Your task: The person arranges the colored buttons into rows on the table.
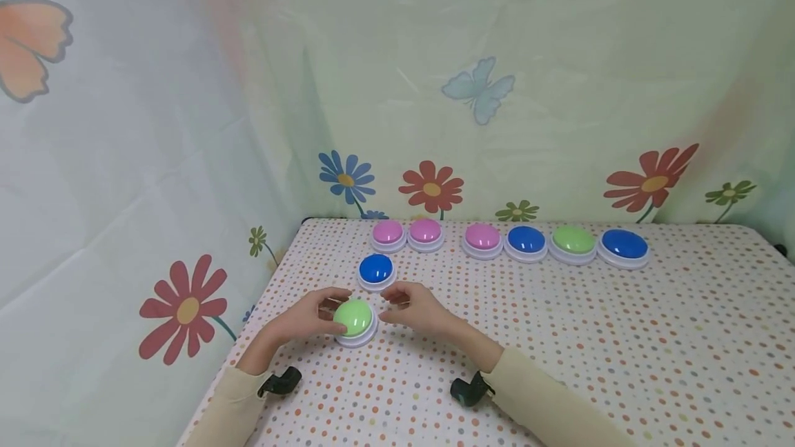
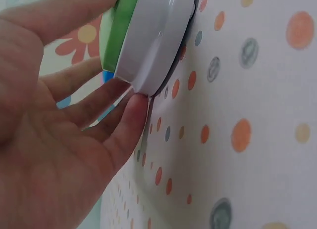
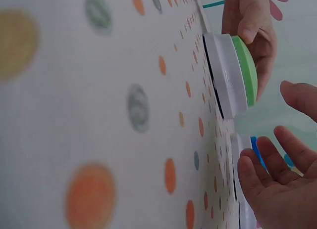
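A round push button with a green dome [image 1: 354,318] and white base sits on the dotted table in front of me. My left hand [image 1: 312,312] holds it from the left side, thumb at the dome and fingers about the white base [image 2: 153,41]. On the other side my right hand [image 1: 422,309] hovers with loosely bent fingers and holds nothing; in the right wrist view, a gap shows between its fingertips [image 3: 245,164] and the green button. Just behind the green button is a blue-domed button [image 1: 375,269], near the fingers of both hands.
Along the table's back edge stand two pink buttons [image 1: 425,232] side by side. Further right comes a row with a pink button [image 1: 482,237], a blue button [image 1: 526,240], a green button [image 1: 573,240] and another blue button [image 1: 624,245]. Printed curtains [image 1: 385,54] hang behind and left.
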The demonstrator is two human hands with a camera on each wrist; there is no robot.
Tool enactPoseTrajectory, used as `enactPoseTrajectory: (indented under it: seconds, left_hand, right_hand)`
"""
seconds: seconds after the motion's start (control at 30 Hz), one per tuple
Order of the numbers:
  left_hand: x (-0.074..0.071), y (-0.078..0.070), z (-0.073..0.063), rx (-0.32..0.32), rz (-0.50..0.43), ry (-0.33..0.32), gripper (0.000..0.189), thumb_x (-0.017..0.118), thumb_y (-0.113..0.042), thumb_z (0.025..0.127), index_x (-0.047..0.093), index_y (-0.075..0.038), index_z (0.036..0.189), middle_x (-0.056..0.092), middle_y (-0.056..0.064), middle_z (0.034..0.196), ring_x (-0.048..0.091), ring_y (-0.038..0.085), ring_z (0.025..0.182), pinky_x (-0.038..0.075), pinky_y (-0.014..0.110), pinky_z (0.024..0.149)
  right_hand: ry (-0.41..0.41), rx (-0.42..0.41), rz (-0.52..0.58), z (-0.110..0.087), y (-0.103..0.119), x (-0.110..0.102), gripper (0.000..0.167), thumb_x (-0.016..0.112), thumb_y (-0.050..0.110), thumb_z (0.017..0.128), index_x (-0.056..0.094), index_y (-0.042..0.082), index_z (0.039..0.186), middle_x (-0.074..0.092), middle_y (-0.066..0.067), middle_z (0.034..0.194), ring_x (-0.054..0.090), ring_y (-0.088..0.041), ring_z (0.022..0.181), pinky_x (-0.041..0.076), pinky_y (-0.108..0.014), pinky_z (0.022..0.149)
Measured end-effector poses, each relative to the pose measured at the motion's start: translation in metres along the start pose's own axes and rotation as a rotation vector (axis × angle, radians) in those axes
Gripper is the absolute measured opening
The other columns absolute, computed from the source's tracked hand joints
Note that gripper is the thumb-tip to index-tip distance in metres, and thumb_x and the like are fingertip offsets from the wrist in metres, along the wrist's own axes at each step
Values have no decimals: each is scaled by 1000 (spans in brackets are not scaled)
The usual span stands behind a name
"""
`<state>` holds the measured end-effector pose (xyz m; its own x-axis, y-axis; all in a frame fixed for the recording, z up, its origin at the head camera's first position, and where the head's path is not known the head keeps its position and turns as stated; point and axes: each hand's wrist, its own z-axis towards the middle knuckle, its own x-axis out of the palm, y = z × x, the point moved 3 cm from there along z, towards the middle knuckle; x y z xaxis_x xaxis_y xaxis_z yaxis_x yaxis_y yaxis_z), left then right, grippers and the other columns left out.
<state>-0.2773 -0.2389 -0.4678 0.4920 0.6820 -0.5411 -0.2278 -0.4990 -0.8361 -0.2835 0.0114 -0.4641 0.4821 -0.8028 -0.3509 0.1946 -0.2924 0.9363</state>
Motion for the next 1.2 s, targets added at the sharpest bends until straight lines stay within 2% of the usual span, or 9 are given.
enactPoseTrajectory:
  seconds: [0.17,0.4,0.57,0.7,0.83,1.0,1.1,1.2]
  left_hand:
    - [2,-3,-2,46,-7,26,72,84,-14,77,48,2,138,55,13,130,53,29,116,49,37,93]
    - [4,2,-1,9,3,-33,69,87,-15,73,55,-6,133,58,5,123,55,22,111,49,32,91]
    - [10,2,0,19,-12,-42,67,88,-15,72,56,-5,130,59,6,121,56,23,108,51,32,88]
    - [15,0,-1,-4,7,-54,67,89,-18,70,57,-6,128,59,5,119,58,22,104,51,35,87]
    - [18,-2,0,-28,7,-70,67,89,-15,70,57,-6,128,59,5,120,59,21,104,51,36,87]
    - [21,-12,5,-10,18,-64,65,87,-11,72,57,-4,129,59,7,121,58,24,107,50,40,90]
    - [22,-29,7,21,14,-50,63,85,-9,74,57,-1,129,59,10,121,57,28,109,49,44,93]
    - [23,-48,6,50,13,-51,62,85,-8,74,57,1,128,59,11,120,57,30,108,48,46,93]
  right_hand:
    - [66,-25,-23,3,4,12,48,78,20,83,61,2,124,61,-11,121,56,-29,114,47,-41,96]
    - [119,-21,-51,9,7,26,57,82,19,78,58,5,128,60,-6,120,56,-25,111,47,-39,95]
    - [95,1,-69,9,7,33,63,86,16,73,58,7,129,61,-6,119,58,-22,104,50,-37,88]
    - [71,1,-112,9,6,37,64,88,15,70,60,9,127,62,-4,113,59,-18,96,51,-36,81]
    - [63,-1,-132,8,6,37,63,88,15,70,61,8,127,63,-4,114,60,-18,95,51,-34,81]
    - [52,26,-116,3,9,29,63,86,15,71,60,6,128,61,-6,120,60,-20,98,52,-32,79]
    - [41,40,-114,0,10,20,64,86,15,71,60,7,129,61,-6,121,59,-20,98,52,-32,79]
    - [34,19,-120,-3,11,12,64,87,16,71,61,7,128,61,-5,119,58,-21,97,52,-33,79]
